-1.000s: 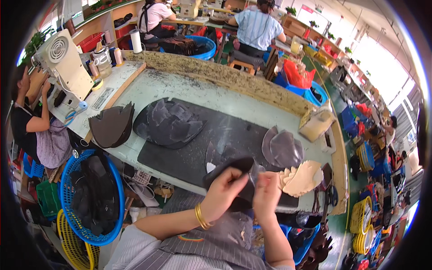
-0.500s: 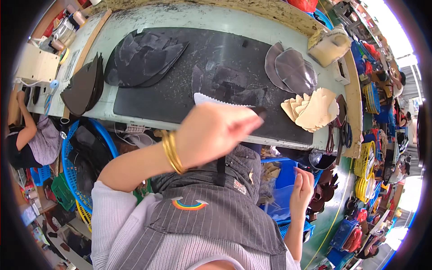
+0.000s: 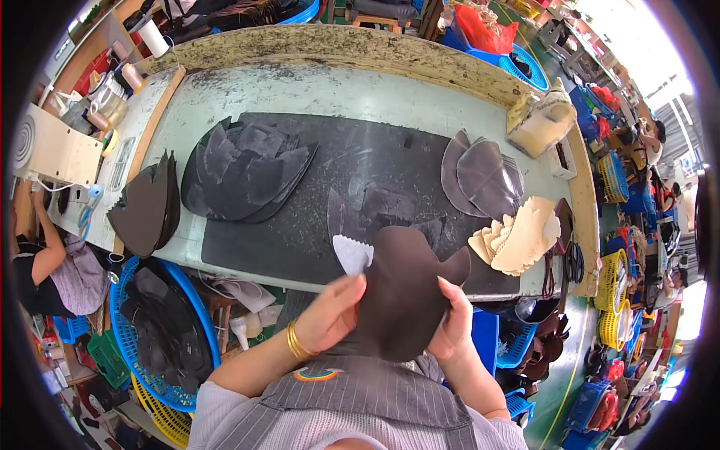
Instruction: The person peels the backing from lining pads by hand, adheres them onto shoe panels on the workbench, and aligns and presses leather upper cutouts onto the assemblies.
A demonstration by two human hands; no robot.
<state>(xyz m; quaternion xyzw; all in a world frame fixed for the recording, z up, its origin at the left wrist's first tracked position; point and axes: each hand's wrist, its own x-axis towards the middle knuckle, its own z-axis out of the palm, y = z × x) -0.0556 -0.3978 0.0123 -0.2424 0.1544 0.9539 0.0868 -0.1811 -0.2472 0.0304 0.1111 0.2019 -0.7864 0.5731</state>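
Note:
A dark brown leather piece [image 3: 403,296] with a curved, notched outline is held up over the table's front edge. My left hand [image 3: 328,313], with gold bangles at its wrist, pinches the piece's left edge. On the opposite edge my right hand [image 3: 452,321] grips it, thumb on top. Just beyond my left fingers lies a pale grey piece [image 3: 352,253] with a zigzag edge. Black cut pieces [image 3: 387,201] rest behind the held leather, partly hidden by it. All these lie on a worn dark board [image 3: 300,251].
Stacked black pieces [image 3: 247,169] cover the board's left part, beside a brown stack [image 3: 144,202]. Grey pieces [image 3: 489,176], beige scalloped pieces [image 3: 525,236], a glue container [image 3: 541,120] and scissors [image 3: 574,255] are at right. A blue basket [image 3: 120,330] stands below left; another person [image 3: 64,270] sits beyond.
My left hand has come back from over the board, and my right hand has risen from beside my lap. The brown leather piece is now between both hands. The view has tilted up.

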